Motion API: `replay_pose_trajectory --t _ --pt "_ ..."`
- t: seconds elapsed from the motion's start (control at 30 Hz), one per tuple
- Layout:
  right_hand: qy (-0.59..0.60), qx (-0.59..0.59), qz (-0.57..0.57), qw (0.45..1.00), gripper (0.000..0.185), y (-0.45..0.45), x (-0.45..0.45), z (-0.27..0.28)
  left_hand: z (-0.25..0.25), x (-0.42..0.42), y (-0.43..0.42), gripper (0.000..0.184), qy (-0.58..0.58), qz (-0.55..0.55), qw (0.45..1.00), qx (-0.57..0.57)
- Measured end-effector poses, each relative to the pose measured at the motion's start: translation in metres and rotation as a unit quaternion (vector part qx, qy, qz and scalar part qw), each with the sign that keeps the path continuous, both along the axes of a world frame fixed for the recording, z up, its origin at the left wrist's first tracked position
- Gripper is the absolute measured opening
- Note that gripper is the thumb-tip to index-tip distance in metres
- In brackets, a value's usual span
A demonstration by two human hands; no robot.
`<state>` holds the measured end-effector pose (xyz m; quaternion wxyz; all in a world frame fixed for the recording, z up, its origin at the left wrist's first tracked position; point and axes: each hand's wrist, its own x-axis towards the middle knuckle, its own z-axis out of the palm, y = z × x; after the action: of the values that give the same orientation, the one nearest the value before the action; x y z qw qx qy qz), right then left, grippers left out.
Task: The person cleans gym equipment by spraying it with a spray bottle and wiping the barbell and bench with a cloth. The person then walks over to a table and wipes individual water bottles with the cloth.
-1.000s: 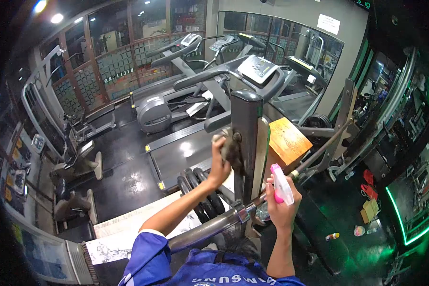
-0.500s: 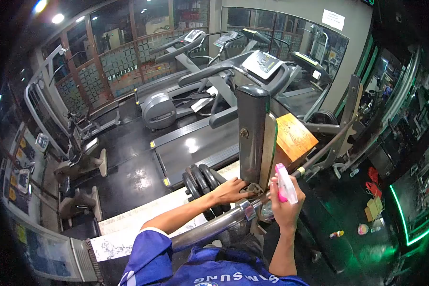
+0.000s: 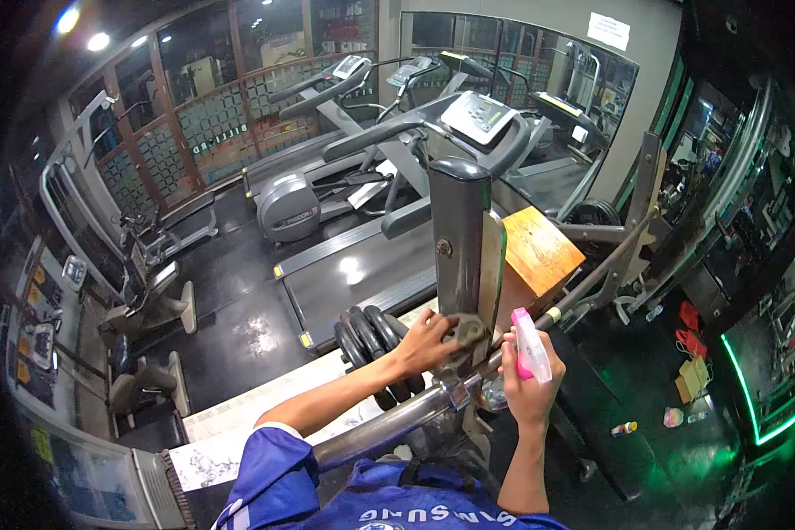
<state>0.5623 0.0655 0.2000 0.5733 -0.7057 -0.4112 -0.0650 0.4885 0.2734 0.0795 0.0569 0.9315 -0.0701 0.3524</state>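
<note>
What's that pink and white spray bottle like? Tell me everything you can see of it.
The spray bottle has a whitish head that looks like smooth plastic, with a bright pink nozzle at its front end and a pink trigger below. The person's right hand grips it, with the nozzle facing away from the body. It is held close by the metal bar, to the right of the dark upright post. Its lower part is hidden, so I can't tell what is inside.
</note>
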Motion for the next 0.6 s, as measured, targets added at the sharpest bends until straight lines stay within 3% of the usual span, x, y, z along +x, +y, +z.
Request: replay_pose_trajectory --t 0.07,0.13,0.2,0.27,0.37,0.6 --pt "0.012 0.004 0.005 1.000 0.024 0.001 -0.001 -0.001 0.020 0.008 0.001 0.052 -0.038 0.080 0.995 -0.049" --pt "0.013 0.005 0.009 1.000 0.025 0.002 0.000 -0.001 0.066 0.023 0.009 0.058 -0.183 0.066 0.979 -0.062" --pt "0.016 0.009 0.014 1.000 0.025 0.004 0.000 -0.001 0.112 0.034 0.012 0.065 -0.252 0.076 0.962 -0.069" --pt "0.021 0.014 0.018 1.000 0.025 0.005 0.000 -0.001 0.147 0.035 0.017 0.073 -0.248 0.093 0.962 -0.064" --pt "-0.071 0.023 0.022 0.997 0.017 0.008 0.005 -0.003 0.176 0.037 0.022 0.075 -0.263 0.104 0.958 -0.036" --pt "-0.097 0.008 0.027 0.995 0.015 0.008 0.004 -0.005 0.238 0.048 0.010 0.069 -0.193 0.194 0.961 -0.035"
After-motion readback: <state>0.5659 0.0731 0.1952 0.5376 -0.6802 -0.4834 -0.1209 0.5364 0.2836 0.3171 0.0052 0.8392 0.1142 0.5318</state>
